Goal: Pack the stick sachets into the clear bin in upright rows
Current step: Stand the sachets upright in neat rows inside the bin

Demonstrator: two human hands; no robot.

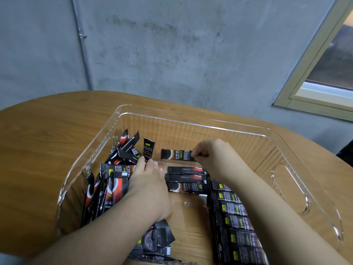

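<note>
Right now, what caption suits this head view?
Right hand pinches a sachet over the clear bin; left hand steadies leaning sachets.

The near wall of the clear bin (193, 119) runs off the bottom edge. In the bin, the sachets under the left forearm (107, 228) are partly covered, and those at the near side are cut off by the frame. The right forearm (267, 203) covers part of the row of sachets (232, 220) along the bin's right. Print on the sachets is too blurred to read. The fingers (197, 153) hide one end of the held sachet (176, 154).
</note>
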